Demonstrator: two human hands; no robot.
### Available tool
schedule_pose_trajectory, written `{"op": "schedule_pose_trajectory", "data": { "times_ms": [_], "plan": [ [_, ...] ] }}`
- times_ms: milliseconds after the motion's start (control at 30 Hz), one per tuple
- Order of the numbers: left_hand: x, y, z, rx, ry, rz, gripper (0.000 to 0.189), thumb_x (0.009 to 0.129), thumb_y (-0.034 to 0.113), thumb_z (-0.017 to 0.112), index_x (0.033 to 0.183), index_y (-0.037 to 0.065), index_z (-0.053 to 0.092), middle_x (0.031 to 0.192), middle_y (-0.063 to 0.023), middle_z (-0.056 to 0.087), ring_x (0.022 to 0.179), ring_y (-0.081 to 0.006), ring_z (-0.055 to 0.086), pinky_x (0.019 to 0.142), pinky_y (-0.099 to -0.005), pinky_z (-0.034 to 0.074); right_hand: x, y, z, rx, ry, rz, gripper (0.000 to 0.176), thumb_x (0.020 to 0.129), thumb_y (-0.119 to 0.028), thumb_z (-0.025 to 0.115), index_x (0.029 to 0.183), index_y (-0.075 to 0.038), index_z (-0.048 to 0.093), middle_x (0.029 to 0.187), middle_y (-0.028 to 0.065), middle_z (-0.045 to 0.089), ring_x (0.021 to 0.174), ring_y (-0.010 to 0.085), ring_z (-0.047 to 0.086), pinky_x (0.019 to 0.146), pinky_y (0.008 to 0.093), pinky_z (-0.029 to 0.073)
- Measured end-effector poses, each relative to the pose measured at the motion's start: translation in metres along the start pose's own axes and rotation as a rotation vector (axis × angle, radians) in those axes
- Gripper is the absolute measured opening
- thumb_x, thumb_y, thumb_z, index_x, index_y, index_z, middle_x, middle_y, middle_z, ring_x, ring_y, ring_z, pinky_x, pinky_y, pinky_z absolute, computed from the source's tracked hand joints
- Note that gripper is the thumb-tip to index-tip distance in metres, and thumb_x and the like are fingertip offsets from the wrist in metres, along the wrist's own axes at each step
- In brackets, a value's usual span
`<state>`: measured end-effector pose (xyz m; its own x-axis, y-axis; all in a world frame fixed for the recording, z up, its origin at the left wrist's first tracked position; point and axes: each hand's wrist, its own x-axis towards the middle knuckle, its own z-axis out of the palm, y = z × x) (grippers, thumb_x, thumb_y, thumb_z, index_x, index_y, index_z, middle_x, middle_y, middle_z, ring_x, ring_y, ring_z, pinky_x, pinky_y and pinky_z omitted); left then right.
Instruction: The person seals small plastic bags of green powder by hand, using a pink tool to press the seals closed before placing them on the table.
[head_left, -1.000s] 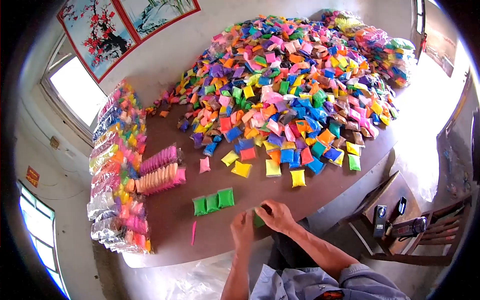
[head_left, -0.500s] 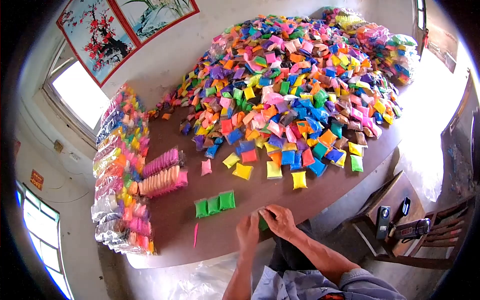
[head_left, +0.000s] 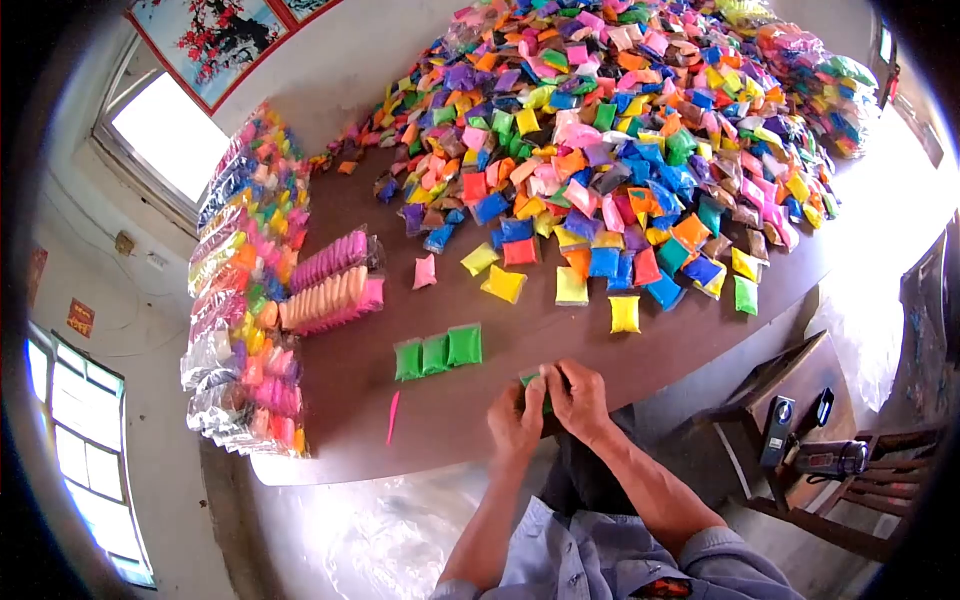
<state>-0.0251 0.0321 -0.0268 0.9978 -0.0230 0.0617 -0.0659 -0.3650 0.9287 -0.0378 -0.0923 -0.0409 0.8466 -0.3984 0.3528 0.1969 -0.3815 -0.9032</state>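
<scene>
My left hand (head_left: 515,420) and my right hand (head_left: 577,400) meet at the table's front edge. Between them is a small green packet (head_left: 528,380), mostly covered by the fingers. Both hands are closed on it, thumbs close together. Up and left of the hands, green packets (head_left: 435,355) lie side by side in a short row. A thin pink strip (head_left: 393,418) rests on the table left of my left hand.
A large heap of colourful packets (head_left: 600,150) fills the table's (head_left: 350,420) far side. Stacked packets (head_left: 245,320) line the left edge, with pink and peach rows (head_left: 330,290) beside them. At right, a wooden stool (head_left: 770,430) carries a dark flask (head_left: 832,458) and a small device (head_left: 778,430).
The camera view has tilted, so the table sits higher in the picture. My hands stay on the green packet, with the fingers slightly shifted. The green row and pink strip lie as before.
</scene>
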Motion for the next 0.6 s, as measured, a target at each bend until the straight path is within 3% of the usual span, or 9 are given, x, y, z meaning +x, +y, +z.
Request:
{"op": "schedule_pose_trajectory", "data": {
  "times_ms": [100,167,267,300,433,500,567,600],
  "plan": [
    [0.001,0.0,0.003,0.093,-0.016,0.157,0.031,0.104,0.023,0.063,0.086,-0.003,0.063,0.069,-0.0141,0.055,0.064,-0.0168,0.051,0.059,-0.038,0.044,-0.001,0.004,0.0,0.004,0.015,0.029,0.021,0.103,-0.016,0.065,0.089,-0.001,0.064,0.076,0.0207,0.063,0.062,0.0368,0.062,0.056,0.0399,0.047],
    [0.001,0.003,0.004,0.112,0.02,0.234,0.037,0.105,0.027,0.063,0.081,-0.002,0.062,0.069,-0.0233,0.059,0.056,-0.0352,0.055,0.056,-0.045,0.046,0.0,0.0,-0.001,0.008,0.03,-0.003,0.021,0.104,-0.016,0.063,0.09,-0.001,0.063,0.076,0.0206,0.063,0.063,0.0367,0.062,0.057,0.0399,0.047],
    [0.002,-0.003,0.006,0.171,0.083,0.329,0.034,0.106,0.023,0.061,0.082,-0.001,0.064,0.07,-0.025,0.059,0.058,-0.0392,0.058,0.057,-0.0462,0.046,0.002,-0.009,-0.004,-0.066,-0.046,-0.039,0.016,0.101,-0.02,0.063,0.097,-0.004,0.065,0.082,0.0168,0.064,0.073,0.0367,0.068,0.061,0.0429,0.055],
    [0.002,-0.004,0.005,0.166,0.081,0.333,0.034,0.106,0.023,0.061,0.082,-0.001,0.064,0.07,-0.025,0.059,0.058,-0.0392,0.058,0.057,-0.0462,0.046,0.002,-0.012,-0.01,-0.177,-0.112,-0.139,0.015,0.1,-0.02,0.061,0.105,-0.006,0.066,0.089,0.0134,0.065,0.078,0.0343,0.07,0.063,0.0433,0.057],
    [0.002,-0.006,0.001,0.167,0.084,0.3,0.033,0.105,0.022,0.062,0.082,-0.001,0.064,0.071,-0.0254,0.061,0.06,-0.0403,0.059,0.057,-0.0471,0.047,-0.003,0.003,0.0,-0.371,-0.102,-0.298,0.017,0.101,-0.021,0.059,0.108,-0.006,0.065,0.095,0.012,0.067,0.082,0.0338,0.072,0.066,0.0438,0.06],
    [0.001,-0.004,0.0,0.18,0.075,0.315,0.033,0.105,0.024,0.063,0.082,-0.001,0.064,0.072,-0.0256,0.061,0.06,-0.0405,0.06,0.057,-0.0471,0.047,-0.005,0.006,0.0,-0.287,-0.085,-0.243,0.017,0.102,-0.021,0.059,0.107,-0.006,0.065,0.095,0.0137,0.067,0.081,0.0358,0.072,0.066,0.0442,0.059],
    [-0.001,0.003,-0.001,0.137,0.002,0.193,0.034,0.104,0.025,0.064,0.082,0.0,0.064,0.072,-0.0256,0.061,0.061,-0.0421,0.059,0.057,-0.048,0.046,-0.005,0.003,-0.001,-0.205,-0.07,-0.19,0.017,0.103,-0.021,0.059,0.106,-0.005,0.064,0.094,0.0154,0.068,0.081,0.0379,0.072,0.065,0.0447,0.058],
    [-0.001,0.001,0.001,0.134,0.002,0.194,0.034,0.104,0.025,0.064,0.082,0.0,0.064,0.072,-0.0256,0.061,0.061,-0.0421,0.059,0.057,-0.048,0.046,-0.005,0.003,-0.001,-0.11,-0.047,-0.037,0.017,0.104,-0.021,0.059,0.106,-0.004,0.064,0.092,0.0174,0.068,0.08,0.0405,0.071,0.064,0.0453,0.057]
  ]
}}
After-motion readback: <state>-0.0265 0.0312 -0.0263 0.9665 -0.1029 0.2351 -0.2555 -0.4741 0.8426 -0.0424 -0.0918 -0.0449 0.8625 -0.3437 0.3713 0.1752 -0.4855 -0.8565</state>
